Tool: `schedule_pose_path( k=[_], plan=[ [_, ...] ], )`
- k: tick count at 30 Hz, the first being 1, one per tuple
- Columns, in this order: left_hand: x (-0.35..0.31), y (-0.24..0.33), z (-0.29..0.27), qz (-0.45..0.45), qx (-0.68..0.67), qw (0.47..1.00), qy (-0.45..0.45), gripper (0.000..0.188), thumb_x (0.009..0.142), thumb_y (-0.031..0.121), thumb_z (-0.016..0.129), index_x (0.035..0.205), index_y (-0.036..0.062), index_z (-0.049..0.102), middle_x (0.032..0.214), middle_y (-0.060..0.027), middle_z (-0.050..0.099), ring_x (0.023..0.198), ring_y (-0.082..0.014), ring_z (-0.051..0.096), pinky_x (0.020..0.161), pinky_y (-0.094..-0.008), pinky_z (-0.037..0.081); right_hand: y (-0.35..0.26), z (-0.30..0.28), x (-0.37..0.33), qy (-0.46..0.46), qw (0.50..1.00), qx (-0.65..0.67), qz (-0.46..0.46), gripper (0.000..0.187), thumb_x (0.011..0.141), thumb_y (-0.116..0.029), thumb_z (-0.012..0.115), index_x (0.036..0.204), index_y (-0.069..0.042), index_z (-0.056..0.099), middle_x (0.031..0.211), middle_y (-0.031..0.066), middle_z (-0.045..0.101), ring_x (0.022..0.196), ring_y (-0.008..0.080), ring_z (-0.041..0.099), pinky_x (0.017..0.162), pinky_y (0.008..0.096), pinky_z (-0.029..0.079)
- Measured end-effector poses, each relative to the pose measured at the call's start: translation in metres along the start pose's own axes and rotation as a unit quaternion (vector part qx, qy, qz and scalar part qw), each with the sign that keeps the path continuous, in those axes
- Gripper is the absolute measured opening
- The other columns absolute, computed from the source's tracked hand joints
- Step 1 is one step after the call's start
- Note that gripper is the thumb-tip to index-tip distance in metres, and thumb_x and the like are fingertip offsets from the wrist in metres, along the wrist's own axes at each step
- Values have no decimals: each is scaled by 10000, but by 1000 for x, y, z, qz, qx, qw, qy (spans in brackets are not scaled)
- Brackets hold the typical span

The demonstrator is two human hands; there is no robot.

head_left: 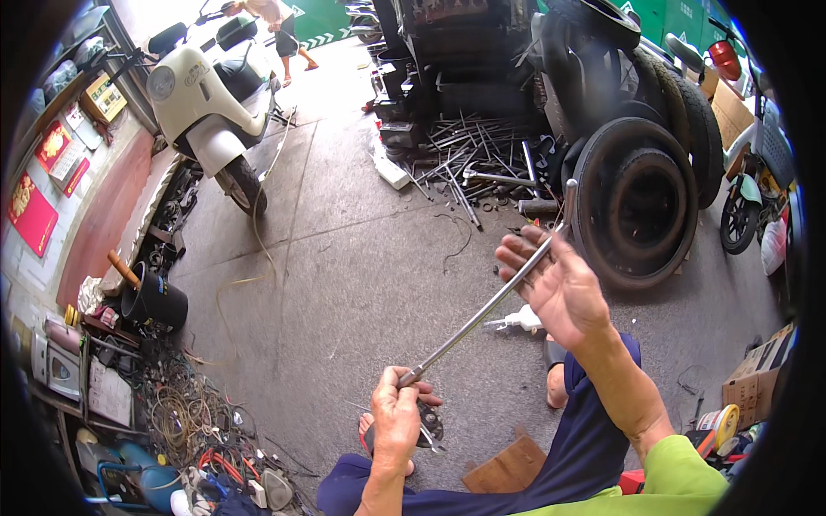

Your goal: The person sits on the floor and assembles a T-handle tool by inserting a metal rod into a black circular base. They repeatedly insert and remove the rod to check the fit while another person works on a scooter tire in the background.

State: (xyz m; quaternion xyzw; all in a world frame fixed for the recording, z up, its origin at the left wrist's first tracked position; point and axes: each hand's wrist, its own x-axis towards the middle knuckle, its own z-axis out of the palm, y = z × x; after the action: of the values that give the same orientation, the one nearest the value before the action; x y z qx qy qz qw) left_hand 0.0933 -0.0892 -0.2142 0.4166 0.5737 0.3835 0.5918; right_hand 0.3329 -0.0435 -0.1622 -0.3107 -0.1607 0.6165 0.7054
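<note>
My left hand [397, 426] is closed round the lower, thicker end of a T-handle socket wrench [482, 312]. The long silver shaft slants up and to the right, and its crossbar rises beyond my right hand. My right hand [564, 292] is palm up near that upper end, fingers stretched out and apart, with the shaft lying across them. Just below my left hand are a dark rounded part [430, 417] and a silver open-ended spanner [434, 442]; whether the hand touches them I cannot tell. A white bottle [523, 319] lies on the floor behind my right wrist.
Ahead is a heap of metal rods and tools [482, 155]; tyres [637, 206] stand to its right. A cream scooter [202, 107] is parked far left. Tangled cables [189, 417] and a black bucket [155, 299] line the left. A cardboard piece [508, 464] lies between my feet.
</note>
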Motion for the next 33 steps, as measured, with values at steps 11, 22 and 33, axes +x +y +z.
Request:
schedule_pose_path(
  k=[11,22,33],
  plan=[
    [2,2,11,21,-3,1000,-3,120,933,8,373,979,-14,481,820,-127,605,674,-199,673,608,-291,546,-5,-13,4,35,958,-277,-70,269,934,-285,638,952,-17,658,805,101,694,656,173,696,604,285,582],
    [-4,7,9,28,12,1000,7,137,929,-15,359,1004,-22,474,831,-133,608,686,-201,675,633,-304,563,-15,-7,-1,38,908,-401,-115,357,874,-349,713,800,-3,671,635,53,642,515,81,592,469,205,481],
    [-7,9,7,48,3,998,45,232,910,-23,342,1132,-39,408,879,-156,582,684,-201,660,648,-311,566,-14,-11,-1,-96,944,-306,-76,308,960,-261,580,1003,37,640,843,121,660,700,173,662,682,291,555]
  ],
)
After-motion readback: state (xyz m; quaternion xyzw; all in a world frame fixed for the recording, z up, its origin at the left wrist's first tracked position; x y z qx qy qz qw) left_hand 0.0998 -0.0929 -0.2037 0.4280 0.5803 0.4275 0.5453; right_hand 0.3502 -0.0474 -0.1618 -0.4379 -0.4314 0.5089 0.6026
